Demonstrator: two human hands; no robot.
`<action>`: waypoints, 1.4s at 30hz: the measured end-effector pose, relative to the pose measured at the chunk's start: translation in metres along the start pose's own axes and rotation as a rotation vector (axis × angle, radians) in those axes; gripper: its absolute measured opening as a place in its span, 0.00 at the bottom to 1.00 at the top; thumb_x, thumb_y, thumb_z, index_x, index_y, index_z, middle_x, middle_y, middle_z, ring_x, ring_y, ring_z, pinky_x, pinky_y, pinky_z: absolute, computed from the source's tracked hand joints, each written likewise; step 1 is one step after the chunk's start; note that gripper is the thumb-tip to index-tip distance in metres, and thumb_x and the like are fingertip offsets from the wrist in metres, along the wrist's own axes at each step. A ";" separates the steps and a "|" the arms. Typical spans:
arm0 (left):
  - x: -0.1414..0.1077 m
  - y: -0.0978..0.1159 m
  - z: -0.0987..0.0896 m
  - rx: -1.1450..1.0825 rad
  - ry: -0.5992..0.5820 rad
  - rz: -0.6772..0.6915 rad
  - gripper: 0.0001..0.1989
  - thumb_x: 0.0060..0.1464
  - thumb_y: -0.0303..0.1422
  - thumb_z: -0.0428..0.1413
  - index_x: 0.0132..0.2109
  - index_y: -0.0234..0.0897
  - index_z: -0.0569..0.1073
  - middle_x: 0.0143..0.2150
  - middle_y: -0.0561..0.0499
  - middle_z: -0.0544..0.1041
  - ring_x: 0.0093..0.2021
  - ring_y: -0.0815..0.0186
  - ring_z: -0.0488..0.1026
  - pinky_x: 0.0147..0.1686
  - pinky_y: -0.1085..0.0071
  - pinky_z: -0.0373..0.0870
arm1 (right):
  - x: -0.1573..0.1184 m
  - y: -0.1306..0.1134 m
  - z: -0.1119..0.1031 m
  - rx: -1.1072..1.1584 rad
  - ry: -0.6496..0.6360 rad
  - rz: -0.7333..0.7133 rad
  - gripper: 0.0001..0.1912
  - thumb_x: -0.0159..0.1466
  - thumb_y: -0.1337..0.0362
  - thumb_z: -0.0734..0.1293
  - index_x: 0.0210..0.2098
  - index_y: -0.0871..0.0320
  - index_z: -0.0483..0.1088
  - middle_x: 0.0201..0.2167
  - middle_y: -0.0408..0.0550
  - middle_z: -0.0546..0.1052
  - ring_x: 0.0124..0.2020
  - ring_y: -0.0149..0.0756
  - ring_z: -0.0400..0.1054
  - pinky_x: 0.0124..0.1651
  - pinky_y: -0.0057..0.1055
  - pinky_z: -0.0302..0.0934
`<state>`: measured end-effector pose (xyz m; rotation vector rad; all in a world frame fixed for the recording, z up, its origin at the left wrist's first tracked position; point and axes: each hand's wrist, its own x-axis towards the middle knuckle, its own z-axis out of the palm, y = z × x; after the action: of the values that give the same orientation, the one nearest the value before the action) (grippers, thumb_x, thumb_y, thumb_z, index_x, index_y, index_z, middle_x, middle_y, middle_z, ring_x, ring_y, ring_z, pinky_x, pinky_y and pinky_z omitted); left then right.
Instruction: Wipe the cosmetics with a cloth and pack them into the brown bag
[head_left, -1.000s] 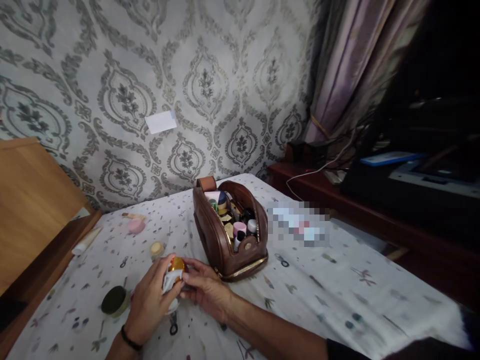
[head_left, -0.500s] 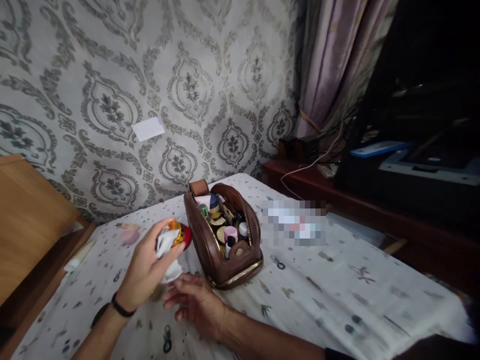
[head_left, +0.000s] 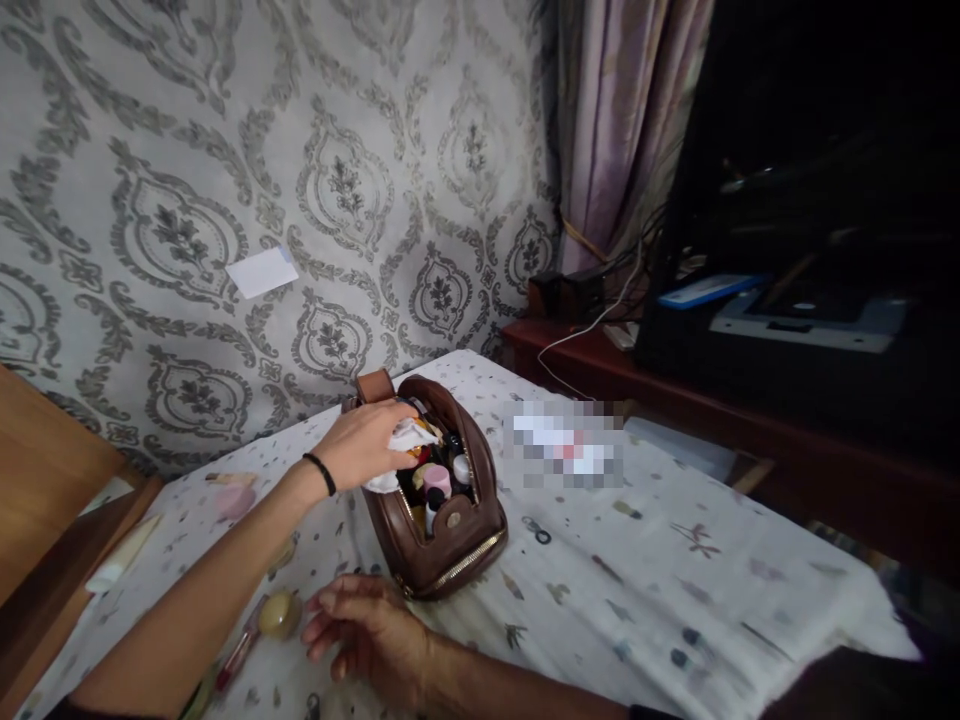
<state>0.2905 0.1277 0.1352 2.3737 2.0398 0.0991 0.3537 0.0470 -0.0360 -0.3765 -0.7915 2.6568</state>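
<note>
My left hand [head_left: 367, 440], with a dark band at its wrist, reaches into the open brown leather cosmetic bag [head_left: 386, 545]. Its fingers close on a crumpled white cloth [head_left: 412, 435] and an amber jar, of which only a sliver shows. Inside the bag, a pink-capped container [head_left: 436, 482], a white-capped bottle [head_left: 462, 469] and several other cosmetics stand close together. My right hand [head_left: 375, 630] hovers in front of the bag, fingers loosely curled and apart, holding nothing. Left of it lie a round yellowish container [head_left: 279, 613] and a slim pinkish tube [head_left: 241, 655].
A pink round item [head_left: 235, 501] and a pale tube [head_left: 124, 553] lie on the left of the patterned cloth-covered table [head_left: 570, 640]. A blurred patch [head_left: 562, 445] covers something right of the bag. A wooden panel [head_left: 60, 450] stands left; a dark red shelf [head_left: 592, 350] holds cables.
My left hand has carried the white cloth and amber jar right, from beside the bag into its opening. My right hand stays low in front. The view has shifted slightly right.
</note>
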 end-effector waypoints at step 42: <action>0.019 0.014 0.010 0.346 -0.175 0.097 0.22 0.50 0.37 0.57 0.54 0.49 0.75 0.47 0.46 0.81 0.49 0.51 0.76 0.42 0.62 0.72 | 0.000 0.000 -0.002 -0.021 -0.036 -0.014 0.19 0.46 0.56 0.75 0.32 0.63 0.73 0.24 0.47 0.77 0.21 0.28 0.68 0.23 0.24 0.51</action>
<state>0.3073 0.1444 0.1270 2.5598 1.9962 -0.4823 0.3544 0.0484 -0.0376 -0.3275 -0.8307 2.6508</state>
